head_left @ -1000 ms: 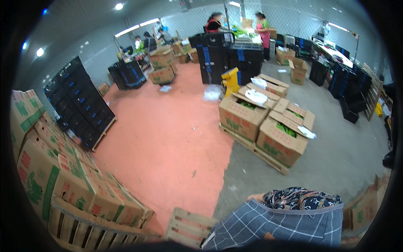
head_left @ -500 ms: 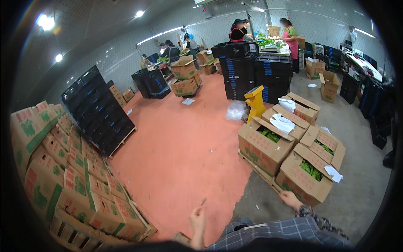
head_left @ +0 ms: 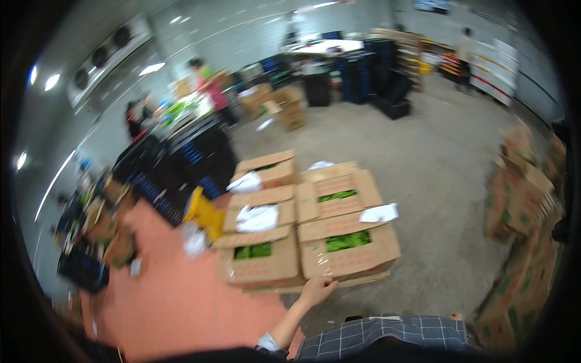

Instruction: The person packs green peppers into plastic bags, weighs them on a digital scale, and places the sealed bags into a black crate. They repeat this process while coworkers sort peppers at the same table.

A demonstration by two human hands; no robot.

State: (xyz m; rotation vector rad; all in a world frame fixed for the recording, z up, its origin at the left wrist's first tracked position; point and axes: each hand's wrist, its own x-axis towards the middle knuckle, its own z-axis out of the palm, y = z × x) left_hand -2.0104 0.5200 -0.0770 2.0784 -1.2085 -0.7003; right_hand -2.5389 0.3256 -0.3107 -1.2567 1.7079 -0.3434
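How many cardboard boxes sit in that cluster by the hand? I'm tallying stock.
5, perhaps more hidden: front left box and front right box nearest the left hand, middle left box, middle right box, back box.

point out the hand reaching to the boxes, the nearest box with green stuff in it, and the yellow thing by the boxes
left hand [head_left: 317, 290], head view, back of the hand
nearest cardboard box [head_left: 351, 261], head view, its front wall
yellow thing [head_left: 204, 212], head view, its upper side

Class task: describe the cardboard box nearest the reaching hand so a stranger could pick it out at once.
Find the cluster of brown cardboard boxes on a low wooden pallet mid-floor. The front right box is nearest the left hand. Unlike the others, it shows bright green produce and has white paper at its far edge.
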